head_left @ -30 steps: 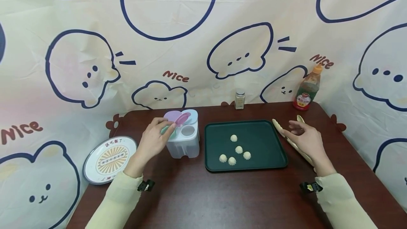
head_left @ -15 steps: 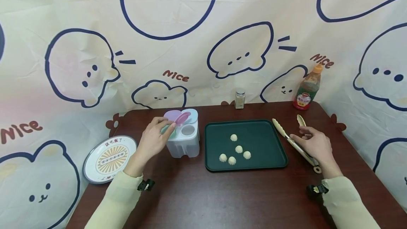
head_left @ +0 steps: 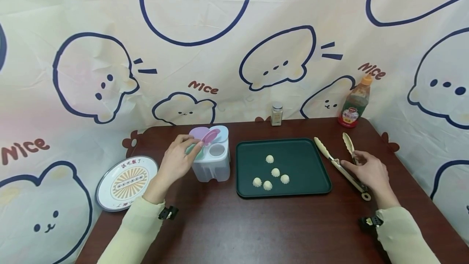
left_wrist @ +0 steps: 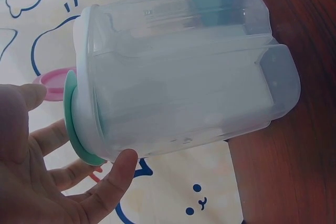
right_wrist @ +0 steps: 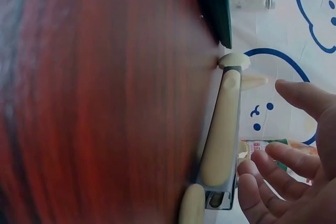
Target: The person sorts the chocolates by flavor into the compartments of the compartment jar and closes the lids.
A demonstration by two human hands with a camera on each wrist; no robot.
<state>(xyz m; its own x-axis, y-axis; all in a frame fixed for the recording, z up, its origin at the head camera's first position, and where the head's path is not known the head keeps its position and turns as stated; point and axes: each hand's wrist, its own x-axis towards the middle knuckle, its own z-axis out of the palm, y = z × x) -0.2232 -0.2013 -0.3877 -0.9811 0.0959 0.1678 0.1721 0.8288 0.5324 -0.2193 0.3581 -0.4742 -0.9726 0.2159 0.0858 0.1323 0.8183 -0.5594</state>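
Fingers [head_left: 351, 167] of the right hand [head_left: 370, 173] lie loosely spread over the tongs [head_left: 338, 164] at right of centre on the desk [head_left: 256, 227]; these look light, stiff and springy, best gripped mid-arm. At left of centre, the left hand [head_left: 176, 164] has fingers curled at the lids of a clear plastic seasoning box [head_left: 212, 162], probably light and slippery; its contents cannot be told. Between them, a green tray [head_left: 315, 166] holds five small dumplings [head_left: 275, 172], likely soft.
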